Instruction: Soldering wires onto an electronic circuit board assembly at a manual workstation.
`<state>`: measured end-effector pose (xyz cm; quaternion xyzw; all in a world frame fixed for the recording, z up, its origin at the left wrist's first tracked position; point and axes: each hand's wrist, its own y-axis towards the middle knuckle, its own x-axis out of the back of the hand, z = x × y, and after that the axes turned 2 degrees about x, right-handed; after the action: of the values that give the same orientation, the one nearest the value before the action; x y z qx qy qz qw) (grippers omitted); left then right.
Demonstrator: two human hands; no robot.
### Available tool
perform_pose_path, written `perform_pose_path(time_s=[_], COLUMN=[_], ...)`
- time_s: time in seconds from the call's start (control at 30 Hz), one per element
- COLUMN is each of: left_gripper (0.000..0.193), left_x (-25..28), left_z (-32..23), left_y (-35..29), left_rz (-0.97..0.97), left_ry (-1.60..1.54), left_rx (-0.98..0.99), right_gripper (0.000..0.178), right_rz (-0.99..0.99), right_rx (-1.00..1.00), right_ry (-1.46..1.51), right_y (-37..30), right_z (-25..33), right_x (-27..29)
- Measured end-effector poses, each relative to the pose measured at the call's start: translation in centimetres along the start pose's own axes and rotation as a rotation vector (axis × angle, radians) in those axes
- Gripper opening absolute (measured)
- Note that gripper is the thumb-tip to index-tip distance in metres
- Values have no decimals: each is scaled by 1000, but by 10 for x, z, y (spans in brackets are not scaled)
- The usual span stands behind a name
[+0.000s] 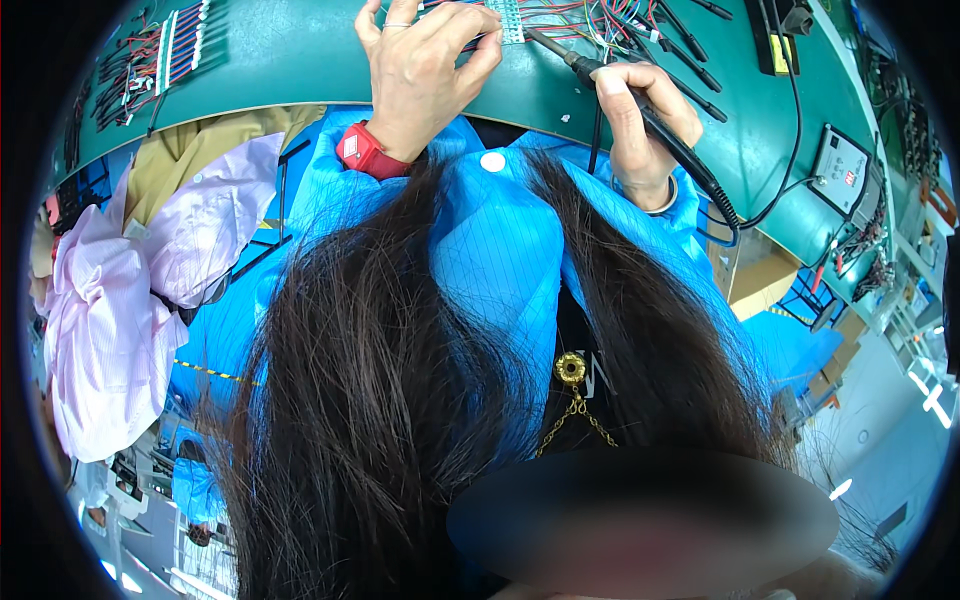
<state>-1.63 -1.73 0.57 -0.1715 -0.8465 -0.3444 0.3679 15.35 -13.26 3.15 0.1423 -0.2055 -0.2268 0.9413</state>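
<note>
My right hand (645,120) grips a soldering iron (660,130) like a pen, its black cord looping away to the right. The iron's metal tip points up and left to a pale green circuit board strip (511,22) at the top edge of the view. Red, black and other thin wires (570,18) run out from that strip. Beside the strip's left side is my left hand (425,75), with thumb and index finger drawn together in a pinch. Whatever lies between those fingertips is too small to make out.
A green mat (290,60) covers the bench. Another wired strip (165,58) lies at left. Several black rod-like parts (700,75) lie beyond my right hand, near a black and yellow holder (780,50). A grey control box (842,170) sits at right. A person in a pink garment (105,330) is on the left.
</note>
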Motion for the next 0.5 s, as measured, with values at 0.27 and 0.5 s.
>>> perform_pose_path(time_s=[0.27, 0.5], left_gripper=[8, 8], left_x=[-1, -1], left_z=[1, 3], left_y=[0, -1], left_rz=[-1, -10], left_ry=[-2, 1], left_rx=[-8, -29], right_gripper=[9, 9], right_rz=[-6, 7], right_rx=[10, 23], right_ry=[-2, -18], right_y=[0, 1], right_z=[-2, -1], right_x=[-2, -2])
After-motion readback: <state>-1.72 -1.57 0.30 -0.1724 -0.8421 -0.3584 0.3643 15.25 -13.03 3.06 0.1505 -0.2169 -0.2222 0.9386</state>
